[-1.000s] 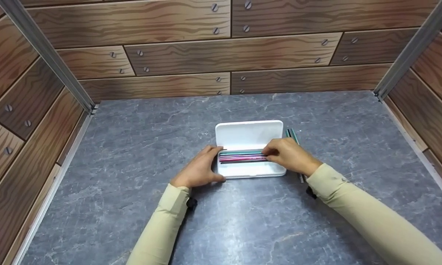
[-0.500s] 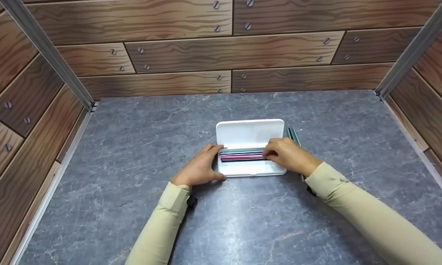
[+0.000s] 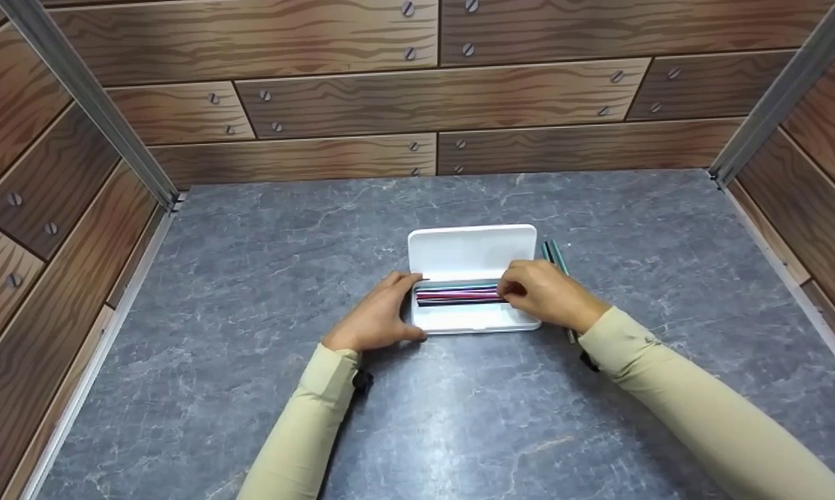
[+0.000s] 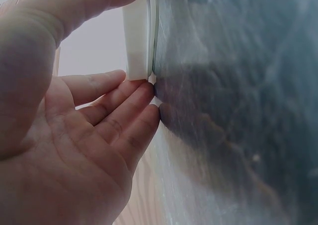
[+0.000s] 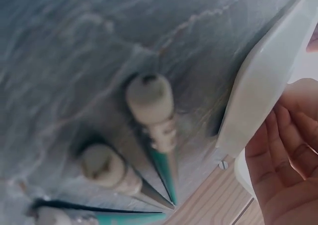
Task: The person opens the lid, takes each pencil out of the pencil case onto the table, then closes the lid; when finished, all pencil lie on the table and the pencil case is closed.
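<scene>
An open white pencil case (image 3: 473,319) lies on the grey tabletop with its lid (image 3: 472,251) raised at the back. Several pencils (image 3: 457,294) in teal, purple, pink and black lie lengthwise inside it. My left hand (image 3: 376,316) holds the case by its left end, thumb at the front corner and fingers at the back; the left wrist view shows fingertips (image 4: 144,93) against its end wall. Over the right end of the pencils, my right hand (image 3: 546,292) pinches at them with thumb and forefinger; its fingertips are mostly hidden.
To the right of the case, a few loose teal and dark pencils (image 3: 556,253) lie partly under my right hand. Their pale eraser ends (image 5: 149,98) show in the right wrist view. Wood-patterned walls (image 3: 334,104) enclose the table at the back and sides.
The pencils in the case have shifted slightly under my right fingers. My left hand stays at the same end of the case. The head view tilts a little.
</scene>
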A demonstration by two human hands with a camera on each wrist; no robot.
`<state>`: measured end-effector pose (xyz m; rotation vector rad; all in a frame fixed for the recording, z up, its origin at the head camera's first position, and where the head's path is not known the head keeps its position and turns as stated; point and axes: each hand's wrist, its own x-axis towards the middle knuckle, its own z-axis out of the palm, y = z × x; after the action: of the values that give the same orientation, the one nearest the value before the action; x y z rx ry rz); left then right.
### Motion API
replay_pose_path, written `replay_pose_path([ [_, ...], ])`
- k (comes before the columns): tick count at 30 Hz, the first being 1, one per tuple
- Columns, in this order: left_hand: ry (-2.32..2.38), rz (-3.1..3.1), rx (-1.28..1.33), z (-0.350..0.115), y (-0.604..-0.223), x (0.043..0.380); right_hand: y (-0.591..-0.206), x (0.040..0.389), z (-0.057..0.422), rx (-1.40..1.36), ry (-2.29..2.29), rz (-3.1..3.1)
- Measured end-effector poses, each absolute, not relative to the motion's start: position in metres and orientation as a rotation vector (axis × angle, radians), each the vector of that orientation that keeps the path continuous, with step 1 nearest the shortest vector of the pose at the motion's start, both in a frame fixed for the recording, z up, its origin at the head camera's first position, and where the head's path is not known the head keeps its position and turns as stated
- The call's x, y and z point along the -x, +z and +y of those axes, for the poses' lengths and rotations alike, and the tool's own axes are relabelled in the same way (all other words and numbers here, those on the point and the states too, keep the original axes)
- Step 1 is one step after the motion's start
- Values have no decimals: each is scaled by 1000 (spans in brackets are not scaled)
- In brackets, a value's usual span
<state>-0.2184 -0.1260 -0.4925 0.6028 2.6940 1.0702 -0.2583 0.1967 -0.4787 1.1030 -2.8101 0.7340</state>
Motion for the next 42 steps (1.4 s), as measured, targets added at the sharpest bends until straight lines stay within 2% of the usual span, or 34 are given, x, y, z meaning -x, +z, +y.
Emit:
replay_pose_path([
  [19, 1052, 2698, -608, -127, -494, 217, -463, 256, 217, -927, 877, -2730],
  [29, 1057, 2695, -619, -126, -493, 217, -459, 254, 255, -687, 1012, -2716],
  [42, 1070, 2694, -603, -125, -491, 217, -475, 243, 306, -408, 1041, -2776],
])
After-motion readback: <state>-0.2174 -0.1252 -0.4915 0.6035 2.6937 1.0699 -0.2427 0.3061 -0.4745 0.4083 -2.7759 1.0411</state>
